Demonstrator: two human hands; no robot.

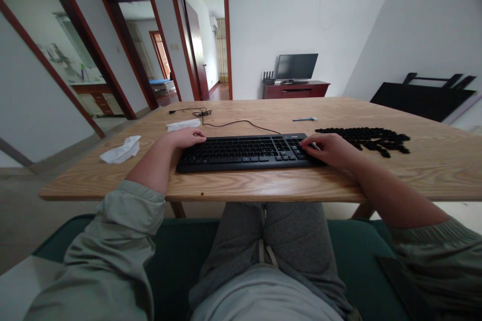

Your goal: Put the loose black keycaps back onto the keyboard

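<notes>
the left hand [186, 137] lay released across the left end of a black computer keyboard [244, 153], its fingers grasping nothing, while the right hand [324, 150] rested curled at the keyboard's right end, fingers pinching a small pale implement [315, 146] of a kind that could not be told. loose black keycaps [363, 139] lay in a spread patch just beyond the right hand on the wooden table [263, 185]

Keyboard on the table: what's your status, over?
Left hand on left end of black keyboard. Right hand on its right end, small pale tool in fingers. Loose black keycaps heaped beside it on wooden table.
</notes>
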